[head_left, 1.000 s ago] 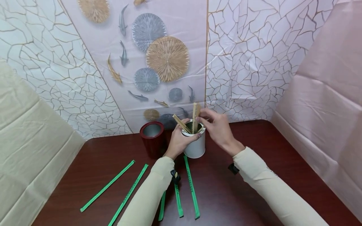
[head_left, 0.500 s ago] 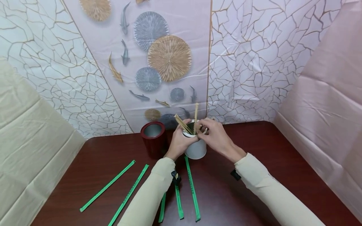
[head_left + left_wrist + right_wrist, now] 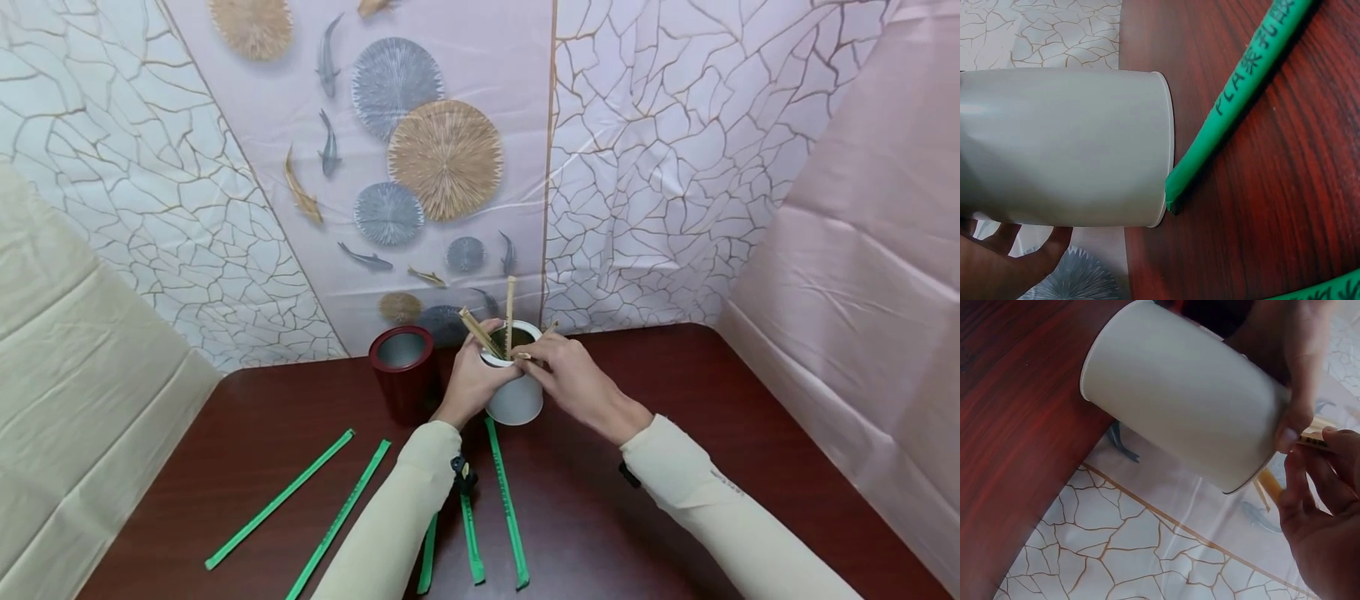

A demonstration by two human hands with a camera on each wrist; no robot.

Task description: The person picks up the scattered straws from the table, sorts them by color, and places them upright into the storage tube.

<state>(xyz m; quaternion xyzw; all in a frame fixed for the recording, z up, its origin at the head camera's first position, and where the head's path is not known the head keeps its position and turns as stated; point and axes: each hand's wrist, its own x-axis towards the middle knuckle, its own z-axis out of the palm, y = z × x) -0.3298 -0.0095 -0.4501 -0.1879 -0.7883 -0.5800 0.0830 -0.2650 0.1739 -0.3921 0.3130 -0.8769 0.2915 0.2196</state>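
My left hand (image 3: 468,379) holds the white canister (image 3: 516,404) by its upper left side, fingers round the far rim and thumb at the near rim. Several beige paper-wrapped straws (image 3: 510,312) stand in the canister, leaning different ways. Between thumb and fingers my right hand (image 3: 585,387) pinches a beige wrapped straw (image 3: 1313,440) with dark print, right at the near rim. Another beige piece (image 3: 1269,487) shows behind the right fingers in the right wrist view. The left wrist view shows the canister's plain side (image 3: 1072,144) and curled left fingers below it.
A dark red canister (image 3: 405,383) stands left of the white one. Several green wrapped straws (image 3: 281,500) lie spread on the dark wooden table (image 3: 600,533); one green straw (image 3: 1235,94) ends at the white canister's base. A patterned curtain (image 3: 637,167) hangs behind.
My right hand has come down from beside the upright straws to the near rim, where it now pinches a straw end. The left hand keeps its hold on the white canister.
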